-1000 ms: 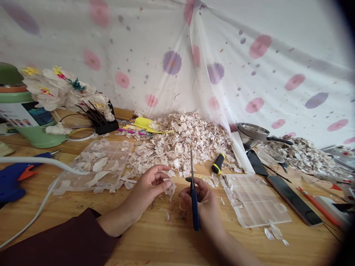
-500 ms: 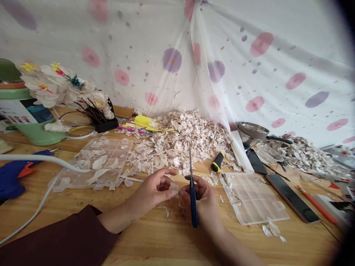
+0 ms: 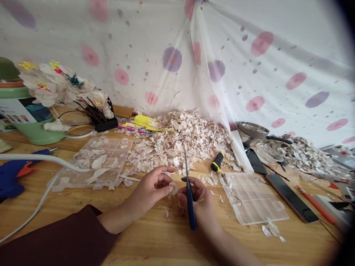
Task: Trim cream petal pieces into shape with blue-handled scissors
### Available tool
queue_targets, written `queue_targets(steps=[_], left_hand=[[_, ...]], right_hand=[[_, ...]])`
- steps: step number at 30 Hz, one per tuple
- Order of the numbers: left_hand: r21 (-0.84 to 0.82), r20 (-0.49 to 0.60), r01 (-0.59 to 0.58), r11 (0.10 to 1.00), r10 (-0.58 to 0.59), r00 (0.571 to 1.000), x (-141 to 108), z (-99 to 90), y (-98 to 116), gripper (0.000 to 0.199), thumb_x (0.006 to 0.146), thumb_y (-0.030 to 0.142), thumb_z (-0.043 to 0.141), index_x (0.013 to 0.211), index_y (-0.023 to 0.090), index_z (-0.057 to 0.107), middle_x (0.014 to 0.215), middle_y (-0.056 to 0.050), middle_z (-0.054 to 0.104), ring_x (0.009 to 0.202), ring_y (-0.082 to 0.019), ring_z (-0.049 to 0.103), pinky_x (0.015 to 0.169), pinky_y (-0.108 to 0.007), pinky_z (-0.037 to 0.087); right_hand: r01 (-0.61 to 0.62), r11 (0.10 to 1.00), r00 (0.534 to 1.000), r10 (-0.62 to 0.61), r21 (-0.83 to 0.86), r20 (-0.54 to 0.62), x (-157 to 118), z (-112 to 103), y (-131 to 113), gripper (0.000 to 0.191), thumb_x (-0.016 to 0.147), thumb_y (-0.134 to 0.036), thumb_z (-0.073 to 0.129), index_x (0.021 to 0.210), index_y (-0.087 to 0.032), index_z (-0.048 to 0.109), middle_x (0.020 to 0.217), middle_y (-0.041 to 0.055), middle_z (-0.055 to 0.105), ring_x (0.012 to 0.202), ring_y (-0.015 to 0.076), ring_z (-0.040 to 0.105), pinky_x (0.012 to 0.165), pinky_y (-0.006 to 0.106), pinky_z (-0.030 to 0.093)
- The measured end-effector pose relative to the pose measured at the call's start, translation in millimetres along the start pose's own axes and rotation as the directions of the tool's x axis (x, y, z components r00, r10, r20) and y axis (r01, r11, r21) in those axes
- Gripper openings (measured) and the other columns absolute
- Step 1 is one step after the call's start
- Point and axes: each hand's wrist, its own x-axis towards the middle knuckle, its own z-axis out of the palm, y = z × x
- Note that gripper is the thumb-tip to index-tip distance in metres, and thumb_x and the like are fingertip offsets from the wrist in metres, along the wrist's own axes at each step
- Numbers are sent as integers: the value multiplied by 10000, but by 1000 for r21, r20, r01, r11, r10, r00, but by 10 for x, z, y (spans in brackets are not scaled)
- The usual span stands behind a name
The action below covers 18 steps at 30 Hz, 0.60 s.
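Note:
Between its thumb and fingers my left hand (image 3: 155,188) pinches a small pale petal-like piece (image 3: 173,189). My right hand (image 3: 198,197) is closed on dark blue scissors (image 3: 190,207), whose blades point up and away from me and look together. The thumb and fingertips of my right hand are close to the held piece; whether they touch it is unclear. Behind both hands rises a large heap of pale, thin flakes (image 3: 188,136). A few scraps lie on the wooden table (image 3: 149,236) beneath the hands.
A compartment tray with flakes (image 3: 122,162) and a blue glue gun (image 3: 12,177) are at left. At right are another tray (image 3: 257,199), a yellow-black handle (image 3: 217,162), a phone (image 3: 292,197) and metal bowls (image 3: 253,131). White flowers (image 3: 55,85) stand back left.
The scissors have shifted slightly left and tilted a little more. The piece in my left hand has turned slightly, and my right fingers have moved slightly left.

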Motion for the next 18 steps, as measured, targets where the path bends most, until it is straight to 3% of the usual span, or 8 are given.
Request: queue_targets(steps=[6, 18], left_hand=[[-7, -62, -24, 1000, 23, 998, 4, -12, -22, 326, 732, 280, 665, 1041, 200, 597, 778, -3, 665, 746, -179, 620, 713, -308, 440], [-5, -48, 18, 1000, -18, 999, 1, 0, 13, 265, 737, 264, 654, 990, 202, 602, 773, -24, 732, 767, -217, 685, 740, -337, 480]], right_hand=[[-31, 999, 999, 31, 7, -10, 15, -22, -5, 450, 562, -226, 845, 927, -199, 584, 579, -63, 607, 446, 95, 458, 404, 187, 338], [25, 996, 999, -28, -86, -42, 6, -16, -7, 403, 582, -202, 791, 937, -196, 602, 684, -30, 651, 489, 108, 511, 453, 219, 401]])
